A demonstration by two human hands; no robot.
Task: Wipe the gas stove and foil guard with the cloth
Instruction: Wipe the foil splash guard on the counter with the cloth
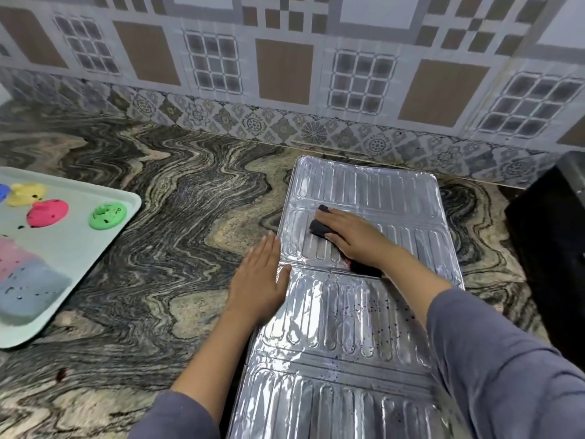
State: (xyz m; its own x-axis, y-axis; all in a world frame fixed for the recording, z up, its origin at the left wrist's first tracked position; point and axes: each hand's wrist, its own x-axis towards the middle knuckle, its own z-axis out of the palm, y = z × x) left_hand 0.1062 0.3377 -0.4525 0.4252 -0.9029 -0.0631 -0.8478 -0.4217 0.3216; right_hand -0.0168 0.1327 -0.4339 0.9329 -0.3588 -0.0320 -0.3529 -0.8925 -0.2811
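A silver ribbed foil guard [364,327] lies flat on the granite counter, running from the wall toward me. Dark specks dot its middle panel. My right hand [351,237] presses a dark cloth [319,228] onto the guard's upper panel; the cloth pokes out beyond my fingers and under my wrist. My left hand [262,277] lies flat with fingers together on the guard's left edge, half on the counter, holding nothing. A black body at the right edge [550,248] may be the gas stove; only a corner shows.
A pale green tray [104,248] at the left holds coloured sponges: yellow [25,194], pink [47,213], green [107,215] and a larger grey-blue one [28,289]. The patterned tile wall [285,74] borders the counter's far side. A small dark spot [60,373] marks the counter.
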